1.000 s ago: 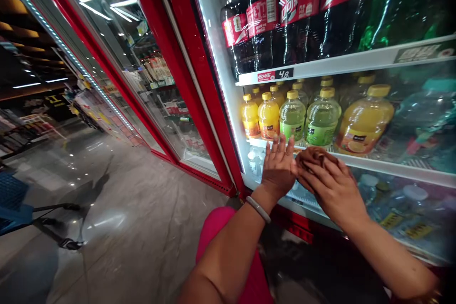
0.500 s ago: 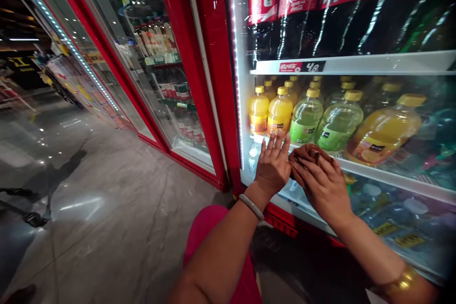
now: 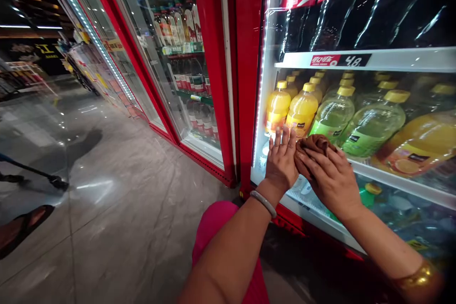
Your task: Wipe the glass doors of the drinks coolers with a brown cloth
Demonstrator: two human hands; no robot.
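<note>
My right hand [image 3: 337, 180] is closed over a bunched brown cloth [image 3: 315, 145] in front of the lit drinks fridge. The cloth's folds stick out above and to the left of the fingers. Just left of it, my left hand [image 3: 282, 157] has its fingers stretched out and a little spread, with the thumb side near the cloth. Behind the hands stand an orange juice bottle [image 3: 302, 110] and a green-labelled bottle [image 3: 333, 114], both with yellow caps. Whether the hands touch glass cannot be made out.
Large cola bottles [image 3: 342, 14] fill the shelf above a price strip [image 3: 340, 60]. Lower down are clear bottles. Another red-framed fridge [image 3: 212, 71] stands to the left. A person's sandalled foot [image 3: 26, 228] is on the grey floor [image 3: 117, 232] at far left.
The view has shifted, so the fridges and both hands appear further right. The right hand still grips the cloth, and the left stays spread. A sandalled foot has come into view at left.
</note>
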